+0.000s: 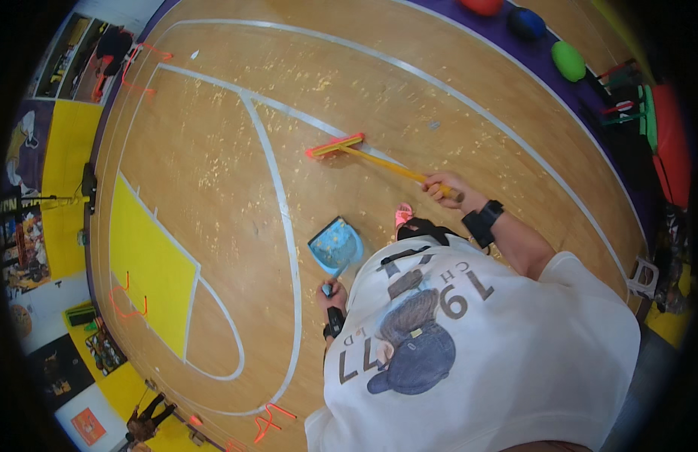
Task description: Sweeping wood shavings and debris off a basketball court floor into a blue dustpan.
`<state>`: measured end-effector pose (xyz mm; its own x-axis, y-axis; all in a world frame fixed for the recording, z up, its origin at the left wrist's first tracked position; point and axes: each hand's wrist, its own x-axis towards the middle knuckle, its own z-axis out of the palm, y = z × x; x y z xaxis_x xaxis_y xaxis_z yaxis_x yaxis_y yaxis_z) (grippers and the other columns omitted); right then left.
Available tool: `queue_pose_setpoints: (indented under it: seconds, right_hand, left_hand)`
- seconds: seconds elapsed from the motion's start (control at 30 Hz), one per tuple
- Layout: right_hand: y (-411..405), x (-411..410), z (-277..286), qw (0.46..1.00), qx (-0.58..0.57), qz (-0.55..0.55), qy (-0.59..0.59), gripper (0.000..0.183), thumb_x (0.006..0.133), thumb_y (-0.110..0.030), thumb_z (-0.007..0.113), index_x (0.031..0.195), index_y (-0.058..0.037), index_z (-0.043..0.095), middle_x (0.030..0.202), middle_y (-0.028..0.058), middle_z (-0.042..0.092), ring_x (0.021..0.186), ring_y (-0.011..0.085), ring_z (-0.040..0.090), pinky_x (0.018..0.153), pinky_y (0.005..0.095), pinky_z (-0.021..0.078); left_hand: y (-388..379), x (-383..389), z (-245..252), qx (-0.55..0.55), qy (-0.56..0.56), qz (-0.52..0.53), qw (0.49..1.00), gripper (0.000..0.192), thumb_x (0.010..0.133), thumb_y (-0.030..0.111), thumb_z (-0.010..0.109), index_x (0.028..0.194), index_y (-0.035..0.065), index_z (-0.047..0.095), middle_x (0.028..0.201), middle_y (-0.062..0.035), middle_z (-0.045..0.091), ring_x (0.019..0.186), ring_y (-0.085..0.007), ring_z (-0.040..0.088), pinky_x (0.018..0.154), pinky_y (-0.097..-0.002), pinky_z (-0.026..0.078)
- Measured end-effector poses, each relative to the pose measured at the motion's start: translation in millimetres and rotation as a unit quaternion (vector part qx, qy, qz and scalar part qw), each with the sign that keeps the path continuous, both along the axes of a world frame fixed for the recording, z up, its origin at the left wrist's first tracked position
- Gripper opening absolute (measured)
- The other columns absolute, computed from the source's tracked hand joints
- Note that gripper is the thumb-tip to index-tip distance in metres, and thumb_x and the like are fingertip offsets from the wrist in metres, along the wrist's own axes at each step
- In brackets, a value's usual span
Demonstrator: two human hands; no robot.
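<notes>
My right hand [441, 188] is closed around the yellow handle of a broom [377, 160], near the handle's end. Pink-red bristles edge the broom's head, which rests on the court floor ahead of me. Gripped in my left hand [332, 293] is the handle of a blue dustpan [336, 248], low and close to my body. Pale yellow crumb-like bits lie inside the pan. More pale bits [210, 169] are scattered over the wooden floor [349, 73], thickest beyond and left of the broom.
Orange-red hurdle frames [128, 302] stand along the court's left and lower edges. At lower left is another person [148, 418]. Balls, among them a green one [568, 61], sit on the purple border at upper right. A white plastic stool [644, 277] stands at the right.
</notes>
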<state>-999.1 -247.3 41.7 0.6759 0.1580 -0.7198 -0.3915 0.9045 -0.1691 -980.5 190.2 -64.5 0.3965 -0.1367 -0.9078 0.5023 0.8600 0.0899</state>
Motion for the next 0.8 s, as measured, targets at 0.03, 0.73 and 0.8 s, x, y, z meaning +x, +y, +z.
queue_pose_setpoints:
  seconds: [0.03, 0.73, 0.8]
  right_hand:
    - [-15, -6, 0, 1.000, 0.007, -0.005, 0.007, 0.018, 0.072, 0.001, 0.043, 0.089, -0.0013, 0.037, 0.066, 0.0062, 0.042, 0.043, 0.0062, 0.041, 0.033, 0.0168, 0.0336]
    - [-22, 82, -4, 0.883, -0.382, 0.272, -0.013, 0.021, 0.068, 0.001, 0.044, 0.089, -0.0030, 0.040, 0.050, 0.0018, 0.040, 0.038, 0.0103, 0.040, 0.032, 0.0235, 0.0339]
    - [-15, 84, -14, 0.928, -0.285, 0.238, 0.025, 0.044, 0.066, 0.003, 0.047, 0.108, -0.0035, 0.036, 0.053, 0.0028, 0.042, 0.038, 0.0097, 0.040, 0.032, 0.0213, 0.0319]
  left_hand:
    - [-16, 12, 9, 0.007, 0.007, -0.005, 1.000, 0.010, 0.070, 0.011, 0.041, 0.062, 0.0042, 0.038, 0.053, -0.0057, 0.041, 0.046, -0.0131, 0.041, 0.033, -0.0198, 0.023]
    - [-83, 185, 3, -0.024, 0.042, 0.009, 0.999, 0.009, 0.069, 0.008, 0.040, 0.062, 0.0029, 0.040, 0.054, -0.0046, 0.043, 0.044, -0.0118, 0.040, 0.032, -0.0182, 0.024]
    - [-89, 206, -1, 0.000, 0.056, 0.002, 0.998, 0.009, 0.069, 0.007, 0.040, 0.061, 0.0028, 0.041, 0.054, -0.0051, 0.042, 0.043, -0.0120, 0.038, 0.032, -0.0184, 0.024]
